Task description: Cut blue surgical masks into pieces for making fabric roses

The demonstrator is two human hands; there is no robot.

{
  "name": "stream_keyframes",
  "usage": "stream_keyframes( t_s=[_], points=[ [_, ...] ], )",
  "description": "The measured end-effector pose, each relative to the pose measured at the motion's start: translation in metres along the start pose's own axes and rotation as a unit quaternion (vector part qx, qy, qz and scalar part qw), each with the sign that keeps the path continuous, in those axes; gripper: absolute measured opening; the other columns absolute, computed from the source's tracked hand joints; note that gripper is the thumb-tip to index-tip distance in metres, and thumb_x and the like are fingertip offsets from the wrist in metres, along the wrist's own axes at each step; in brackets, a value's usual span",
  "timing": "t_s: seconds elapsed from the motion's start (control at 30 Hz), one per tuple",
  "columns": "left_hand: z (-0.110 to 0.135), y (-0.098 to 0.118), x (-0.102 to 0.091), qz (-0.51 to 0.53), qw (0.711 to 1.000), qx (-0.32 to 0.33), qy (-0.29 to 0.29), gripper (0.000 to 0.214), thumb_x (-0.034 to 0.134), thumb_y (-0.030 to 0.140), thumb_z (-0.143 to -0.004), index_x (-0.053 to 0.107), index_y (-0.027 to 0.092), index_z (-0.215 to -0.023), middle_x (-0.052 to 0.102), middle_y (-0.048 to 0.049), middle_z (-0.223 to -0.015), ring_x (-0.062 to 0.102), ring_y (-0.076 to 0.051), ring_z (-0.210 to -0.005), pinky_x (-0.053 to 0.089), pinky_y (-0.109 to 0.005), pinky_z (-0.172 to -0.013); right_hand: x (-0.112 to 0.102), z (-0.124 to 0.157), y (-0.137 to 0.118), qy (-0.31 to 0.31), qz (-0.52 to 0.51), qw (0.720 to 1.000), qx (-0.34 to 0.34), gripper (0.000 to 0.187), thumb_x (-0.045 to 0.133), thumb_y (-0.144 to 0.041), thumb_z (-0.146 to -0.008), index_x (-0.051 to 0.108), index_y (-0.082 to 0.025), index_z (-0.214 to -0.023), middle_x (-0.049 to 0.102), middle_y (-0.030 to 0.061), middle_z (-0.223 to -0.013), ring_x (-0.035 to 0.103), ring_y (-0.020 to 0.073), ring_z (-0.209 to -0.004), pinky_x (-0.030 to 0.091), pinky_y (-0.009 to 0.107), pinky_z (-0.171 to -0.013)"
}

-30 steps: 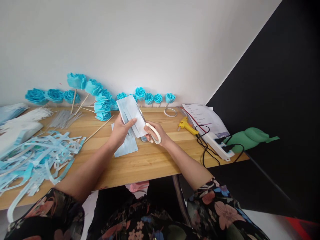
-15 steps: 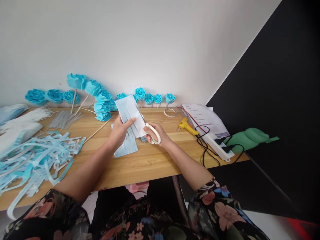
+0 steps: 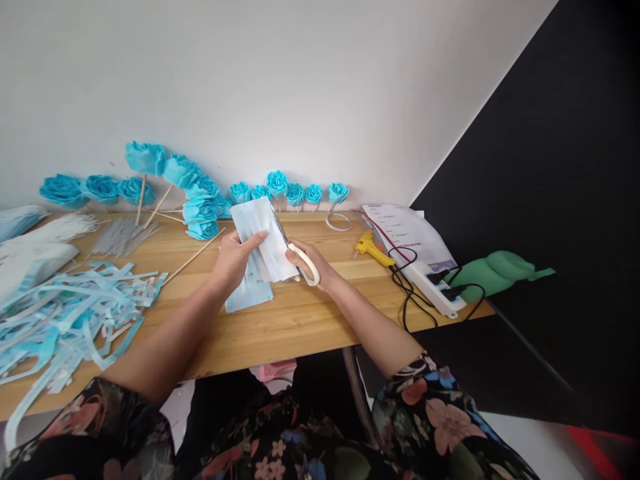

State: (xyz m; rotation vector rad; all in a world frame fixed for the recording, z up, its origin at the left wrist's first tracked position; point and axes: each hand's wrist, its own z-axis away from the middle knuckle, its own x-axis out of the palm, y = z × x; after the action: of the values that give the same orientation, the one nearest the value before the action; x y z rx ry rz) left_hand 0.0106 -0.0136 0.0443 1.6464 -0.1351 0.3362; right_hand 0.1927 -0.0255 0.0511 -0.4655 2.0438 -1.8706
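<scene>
My left hand (image 3: 237, 259) is closed on a pale blue and white face mask (image 3: 265, 243), its thumb pressed flat across the front. In my right hand (image 3: 313, 260) is a pair of scissors with white handles (image 3: 306, 265). The blades lie along the mask's right edge; how far they are apart cannot be made out. Beneath the held mask, another light blue mask piece (image 3: 250, 295) rests on the wooden table (image 3: 300, 327). A pile of cut blue and white strips (image 3: 85, 313) lies left of my left forearm.
Blue fabric flowers (image 3: 200, 200) on sticks line the wall. A bundle of grey wires (image 3: 123, 237) and a stack of masks (image 3: 30, 267) sit at left. On the right are a roll of tape (image 3: 339, 222), a yellow glue gun (image 3: 374, 249), papers (image 3: 407, 233), a power strip (image 3: 433, 290) and green wrap (image 3: 493, 275).
The held mask has turned slightly in my hands, and the scissors remain at its right edge. The whole view has shifted a little.
</scene>
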Motion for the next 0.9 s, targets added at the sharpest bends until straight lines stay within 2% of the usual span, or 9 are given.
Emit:
stream_keyframes(
  t_s=[0.17,0.53,0.9],
  points=[
    [0.0,-0.003,-0.001,-0.002,1.0,0.005,-0.021,0.048,0.092,0.049,-0.061,0.078,0.014,-0.092,0.08,-0.0103,-0.099,0.074,-0.027,-0.084,0.059,-0.035,-0.073,0.001,0.002,-0.004,0.023,0.003,1.0,0.001,0.064,0.07,-0.08,-0.071,0.053,-0.02,-0.08,0.051,-0.0032,-0.062,0.045,0.0098,-0.05,0.036,0.023,-0.042],
    [0.001,-0.003,-0.001,0.002,1.0,0.01,-0.027,0.047,0.093,0.047,-0.061,0.077,0.015,-0.092,0.08,-0.0105,-0.099,0.074,-0.027,-0.084,0.06,-0.036,-0.072,-0.001,-0.001,0.005,0.018,-0.004,1.0,-0.009,0.061,0.072,-0.078,-0.072,0.053,-0.02,-0.077,0.049,-0.0043,-0.057,0.045,0.0093,-0.044,0.034,0.023,-0.038],
    [0.003,0.002,0.001,0.003,0.999,0.006,-0.037,0.047,0.093,0.047,-0.061,0.077,0.014,-0.09,0.08,-0.0119,-0.101,0.075,-0.03,-0.088,0.061,-0.037,-0.073,0.001,-0.002,0.007,0.04,-0.016,0.999,-0.01,0.057,0.077,-0.073,-0.07,0.055,-0.02,-0.074,0.049,-0.0061,-0.052,0.043,0.0077,-0.04,0.033,0.022,-0.037]
  ],
)
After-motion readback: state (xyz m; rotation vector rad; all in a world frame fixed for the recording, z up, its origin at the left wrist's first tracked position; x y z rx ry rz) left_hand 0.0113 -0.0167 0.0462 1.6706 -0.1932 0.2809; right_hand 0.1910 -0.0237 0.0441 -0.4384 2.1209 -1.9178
